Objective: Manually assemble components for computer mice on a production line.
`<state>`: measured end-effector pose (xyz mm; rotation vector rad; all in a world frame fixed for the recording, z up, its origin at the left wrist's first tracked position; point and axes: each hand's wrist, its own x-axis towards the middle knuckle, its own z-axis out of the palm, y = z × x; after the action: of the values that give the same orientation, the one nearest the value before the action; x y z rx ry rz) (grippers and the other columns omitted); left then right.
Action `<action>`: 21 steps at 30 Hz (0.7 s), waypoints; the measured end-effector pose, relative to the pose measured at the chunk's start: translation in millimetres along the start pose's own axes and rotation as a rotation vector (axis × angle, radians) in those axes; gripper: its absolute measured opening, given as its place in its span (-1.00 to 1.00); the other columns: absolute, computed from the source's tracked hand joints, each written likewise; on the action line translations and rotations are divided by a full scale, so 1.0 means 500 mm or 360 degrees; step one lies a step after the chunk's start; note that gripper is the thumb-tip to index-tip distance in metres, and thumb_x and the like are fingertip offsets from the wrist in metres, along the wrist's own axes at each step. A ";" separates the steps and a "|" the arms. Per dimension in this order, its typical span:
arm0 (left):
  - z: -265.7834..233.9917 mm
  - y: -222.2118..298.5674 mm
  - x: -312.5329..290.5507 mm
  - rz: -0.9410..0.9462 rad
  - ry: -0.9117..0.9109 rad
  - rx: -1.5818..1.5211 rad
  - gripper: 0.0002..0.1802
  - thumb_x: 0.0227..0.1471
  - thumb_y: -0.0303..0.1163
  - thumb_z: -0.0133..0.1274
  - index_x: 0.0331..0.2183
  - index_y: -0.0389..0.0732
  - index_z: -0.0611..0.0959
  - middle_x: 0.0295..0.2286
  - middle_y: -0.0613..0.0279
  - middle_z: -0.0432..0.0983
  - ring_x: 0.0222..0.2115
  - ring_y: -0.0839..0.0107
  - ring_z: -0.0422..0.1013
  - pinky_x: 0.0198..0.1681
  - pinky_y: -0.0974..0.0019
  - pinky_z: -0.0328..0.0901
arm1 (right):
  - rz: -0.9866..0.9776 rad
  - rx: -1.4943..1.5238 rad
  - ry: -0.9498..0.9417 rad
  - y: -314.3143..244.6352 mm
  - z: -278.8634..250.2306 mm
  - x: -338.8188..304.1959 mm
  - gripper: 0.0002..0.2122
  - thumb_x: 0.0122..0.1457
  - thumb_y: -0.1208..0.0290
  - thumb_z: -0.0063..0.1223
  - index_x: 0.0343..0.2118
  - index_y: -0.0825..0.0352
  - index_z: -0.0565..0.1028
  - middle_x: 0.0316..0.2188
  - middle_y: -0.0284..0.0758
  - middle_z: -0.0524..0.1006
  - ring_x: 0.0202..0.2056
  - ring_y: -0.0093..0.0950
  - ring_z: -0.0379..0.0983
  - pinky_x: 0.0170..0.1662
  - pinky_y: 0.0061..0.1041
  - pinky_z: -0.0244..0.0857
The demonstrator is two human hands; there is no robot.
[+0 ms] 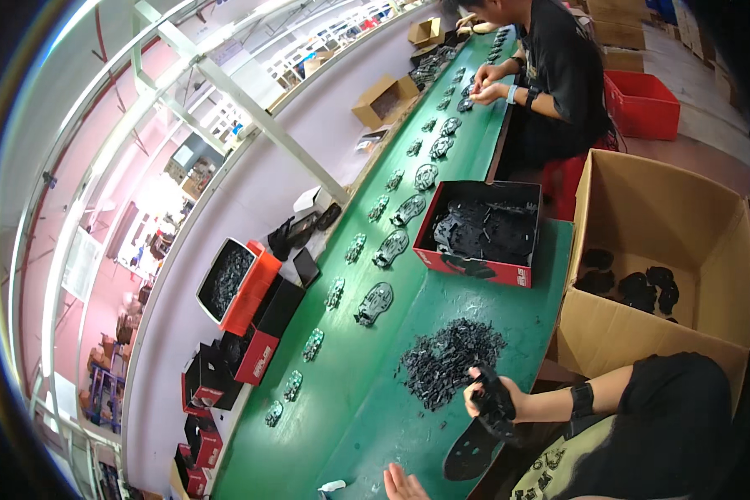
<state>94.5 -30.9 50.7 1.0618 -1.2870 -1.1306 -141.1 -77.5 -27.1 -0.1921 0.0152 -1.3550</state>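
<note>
My right hand [515, 402] is closed around a black plastic housing [495, 407], which looks like a computer mouse shell, at the near edge of the green work surface. Only the fingers of my left hand [402, 483] show at the lower edge; they are stretched out with nothing in them. Just beyond the right hand lies a heap of small black plastic pieces [446, 360]. A dark, flat, rounded piece [468, 454] sits below the held housing. Left of my left hand is a small white tube [333, 485].
Green circuit boards [312, 344] and black housings [375, 303] line the green belt [342, 408]. A red box [475, 265] of black parts and a large cardboard box [650, 342] stand on the right. Bins, including an orange one [254, 287], line the left. A co-worker [558, 75] handles parts farther up.
</note>
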 end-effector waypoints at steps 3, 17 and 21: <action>0.068 0.087 -0.008 0.0193 -0.0008 -0.0062 -0.05 0.01 0.10 0.10 0.21 -0.38 0.20 0.18 -0.13 0.14 0.18 0.16 0.12 0.22 0.08 0.01 | -0.0074 -0.0942 0.0743 0.068 0.128 0.064 -0.57 0.31 0.02 -0.27 -0.57 0.23 0.35 -0.64 -0.46 0.31 -0.58 -0.57 0.24 -0.38 -0.58 0.16; -0.004 0.068 -0.072 0.0529 0.1248 0.1134 -0.53 0.10 -0.49 0.08 0.06 -0.38 0.43 -0.10 -0.06 0.48 -0.14 0.09 0.42 -0.05 0.13 0.31 | -0.0125 -0.1481 0.0418 0.098 0.142 0.077 -0.35 0.30 -0.21 -0.41 -0.73 0.27 0.31 -0.73 -0.52 0.25 -0.63 -0.64 0.13 -0.51 -0.57 0.07; -0.035 0.038 -0.070 0.0737 0.0803 0.1550 -0.68 0.02 -0.60 0.06 -0.11 -0.36 0.58 -0.19 -0.05 0.55 -0.19 0.05 0.47 -0.07 0.10 0.34 | -0.0046 -0.1334 0.0607 0.070 0.112 0.070 -0.34 0.30 -0.22 -0.43 -0.73 0.26 0.30 -0.75 -0.51 0.26 -0.65 -0.63 0.13 -0.52 -0.56 0.07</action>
<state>113.7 6.1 63.8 1.4923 -1.5564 0.1892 -93.0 -97.1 26.6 -0.6317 0.9112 -1.3297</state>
